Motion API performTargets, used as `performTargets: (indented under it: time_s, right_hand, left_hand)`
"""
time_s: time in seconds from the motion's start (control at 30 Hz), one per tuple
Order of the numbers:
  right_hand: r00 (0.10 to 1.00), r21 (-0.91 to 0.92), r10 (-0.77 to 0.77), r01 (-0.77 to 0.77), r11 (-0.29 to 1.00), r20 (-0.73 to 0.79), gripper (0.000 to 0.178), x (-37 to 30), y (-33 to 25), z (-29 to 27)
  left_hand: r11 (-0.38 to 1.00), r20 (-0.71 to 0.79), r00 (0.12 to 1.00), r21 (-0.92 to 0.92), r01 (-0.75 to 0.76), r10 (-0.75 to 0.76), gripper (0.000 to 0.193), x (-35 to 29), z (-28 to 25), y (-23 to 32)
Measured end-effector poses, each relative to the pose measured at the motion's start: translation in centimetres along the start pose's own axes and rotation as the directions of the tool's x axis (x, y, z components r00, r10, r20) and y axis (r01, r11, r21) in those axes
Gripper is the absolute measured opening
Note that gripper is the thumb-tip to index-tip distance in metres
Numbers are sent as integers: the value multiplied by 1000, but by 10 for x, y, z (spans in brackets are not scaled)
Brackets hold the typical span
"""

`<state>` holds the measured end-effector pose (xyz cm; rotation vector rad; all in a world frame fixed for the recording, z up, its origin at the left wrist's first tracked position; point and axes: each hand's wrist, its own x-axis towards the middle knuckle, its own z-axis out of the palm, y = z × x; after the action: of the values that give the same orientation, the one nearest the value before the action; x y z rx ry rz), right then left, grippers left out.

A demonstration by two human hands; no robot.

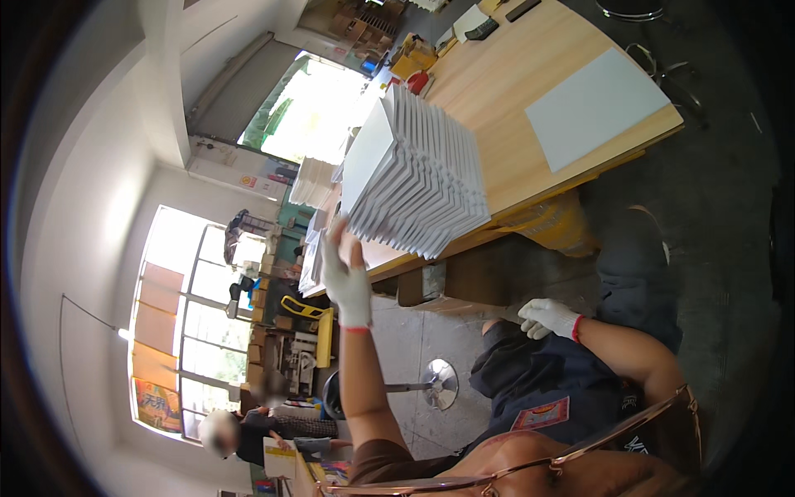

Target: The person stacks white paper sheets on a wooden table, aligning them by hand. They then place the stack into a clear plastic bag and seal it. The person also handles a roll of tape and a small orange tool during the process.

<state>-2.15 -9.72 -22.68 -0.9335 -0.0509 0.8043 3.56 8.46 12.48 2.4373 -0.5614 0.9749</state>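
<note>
One head-worn fisheye views the room sideways: glasses (580, 450) close at six o'clock, table (513, 74) beyond toward one, floor (729, 207) at three.

The left forearm (363, 377) is rising almost upright from the lower middle of the frame, its gloved left hand (348, 286) reaching upward left of centre, fingers extending apart. The right forearm (617, 341) is slanting in from the lower right, the gloved right hand (548, 318) pointing leftward, its fingers loosely curling.
</note>
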Motion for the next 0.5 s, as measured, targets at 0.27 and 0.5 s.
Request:
performTargets:
  time_s: [0.27, 0.5]
  right_hand:
    - [995, 75, -100, 101, 992, -27, 25, -18, -30, 0]
    - [992, 70, -124, 124, 990, -5, 26, -17, -24, -11]
  left_hand:
    - [864, 381, 855, 484, 139, -351, 50, 136, 46, 20]
    - [637, 405, 797, 770, -34, -448, 52, 156, 79, 60]
